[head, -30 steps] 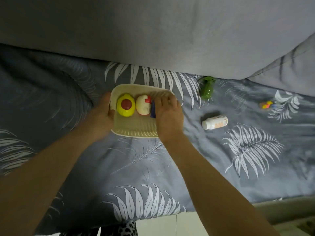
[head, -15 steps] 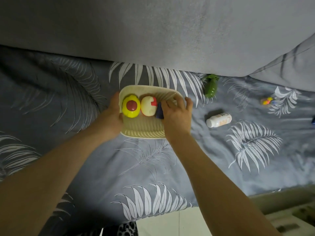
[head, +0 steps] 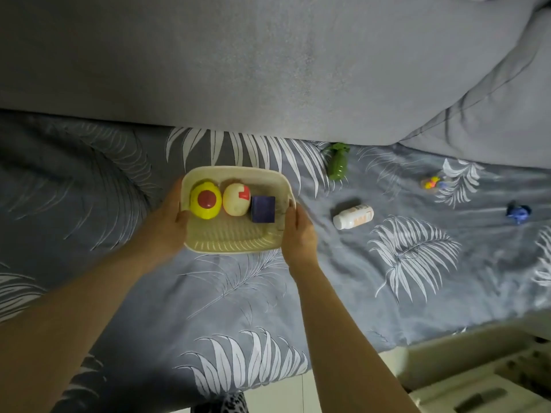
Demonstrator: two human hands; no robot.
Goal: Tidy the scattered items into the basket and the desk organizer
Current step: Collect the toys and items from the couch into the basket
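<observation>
A cream basket (head: 235, 242) rests on the grey leaf-print bedsheet. Inside it lie a yellow ball with a red spot (head: 205, 200), a cream ball with a red patch (head: 237, 199) and a dark blue cube (head: 263, 209). My left hand (head: 168, 222) grips the basket's left rim. My right hand (head: 298, 231) holds its right side, thumb on the rim. To the right on the sheet lie a green toy (head: 337, 162), a white bottle on its side (head: 353, 217), a small multicoloured toy (head: 432, 183) and a blue toy (head: 518, 212).
A grey duvet (head: 268, 70) is heaped along the back, overhanging the sheet. The bed's front edge runs along the bottom, with a light floor below and a pale piece of furniture (head: 477, 380) at the bottom right.
My right hand has come out of the basket, leaving the blue cube inside, and now holds the basket's right side. The view has shifted, bringing the blue toy into sight.
</observation>
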